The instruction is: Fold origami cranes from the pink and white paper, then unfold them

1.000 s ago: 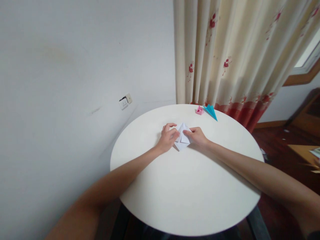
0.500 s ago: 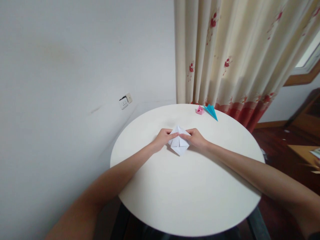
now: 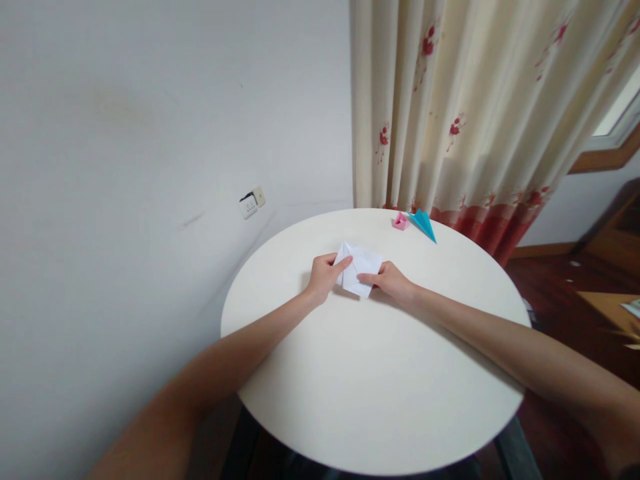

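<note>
A folded sheet of white paper (image 3: pixel 361 264) is held between my two hands, a little above the round table. My left hand (image 3: pixel 325 275) grips its left side, thumb lying across the top face and fingers behind. On the lower right side, my right hand (image 3: pixel 391 280) pinches it the same way, the thumb reaching toward the middle. Crease lines and layered flaps show on the face turned to me. The fingers under the paper are mostly hidden.
The white round table (image 3: pixel 380 387) carries a small pink folded-paper piece (image 3: pixel 401 221) and a blue paper plane (image 3: pixel 423 225) at its far edge. Behind them hangs a flowered curtain (image 3: pixel 425 120). A wall with a socket (image 3: pixel 248 207) stands to the left.
The white paper has turned in my hands, from a diamond with a point toward me to a squarer, tilted outline. My left thumb has moved up and my right thumb lower.
</note>
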A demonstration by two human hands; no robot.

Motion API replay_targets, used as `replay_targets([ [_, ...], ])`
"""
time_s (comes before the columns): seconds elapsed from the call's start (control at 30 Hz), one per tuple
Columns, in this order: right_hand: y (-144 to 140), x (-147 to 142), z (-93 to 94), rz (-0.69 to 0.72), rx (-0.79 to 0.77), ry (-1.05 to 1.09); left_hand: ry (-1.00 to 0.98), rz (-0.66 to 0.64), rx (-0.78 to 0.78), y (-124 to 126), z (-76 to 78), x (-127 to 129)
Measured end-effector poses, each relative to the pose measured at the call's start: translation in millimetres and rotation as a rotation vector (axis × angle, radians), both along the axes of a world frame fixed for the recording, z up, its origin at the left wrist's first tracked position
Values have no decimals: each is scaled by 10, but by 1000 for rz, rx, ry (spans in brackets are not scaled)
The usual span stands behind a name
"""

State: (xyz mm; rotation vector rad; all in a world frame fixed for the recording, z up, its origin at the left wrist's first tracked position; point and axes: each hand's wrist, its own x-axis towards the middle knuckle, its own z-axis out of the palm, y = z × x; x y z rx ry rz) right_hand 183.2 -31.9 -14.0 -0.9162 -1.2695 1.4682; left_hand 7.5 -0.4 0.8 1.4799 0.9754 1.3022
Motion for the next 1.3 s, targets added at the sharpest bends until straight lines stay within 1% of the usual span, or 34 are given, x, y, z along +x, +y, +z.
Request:
replay_targets([
  [0.07,8,5,-4,-42,25,-26,-2,-54,-28,1,-13,-3],
  [0.13,17,14,-7,-56,49,-39,8,-124,-90,2,-26,-8],
  [0.2,21,14,-10,-67,59,-47,20,-166,-147,-2,-35,-12],
  [0.27,20,2,-18,-65,58,-44,22,-151,-163,-12,-39,-10],
  [0.4,17,-27,-44,-42,96,-73,47,-71,-124,-31,-36,8],
  [0.53,7,-32,-52,-67,118,-84,42,-102,-125,-27,-29,14],
  [0.7,-18,-34,-47,-19,92,-78,-44,-138,-153,-3,14,-30],
  [0.83,-14,-34,-81,26,93,-68,-118,-128,-155,35,43,-72],
  [0.97,-1,-25,-114,53,90,-81,-175,-111,-134,110,36,-99],
  [1.07,0,-19,-113,41,88,-80,-213,-102,-189,152,25,-114],
  [1.1,-2,-17,-104,22,84,-83,-215,-120,-217,153,23,-117],
  [1.17,-11,-13,-77,-22,79,-84,-168,-200,-269,129,23,-119],
  [1.23,-20,-10,-45,-52,73,-80,-64,-292,-289,78,26,-114],
  [1.3,-24,-9,-22,-58,66,-77,31,-345,-281,22,29,-108],
])
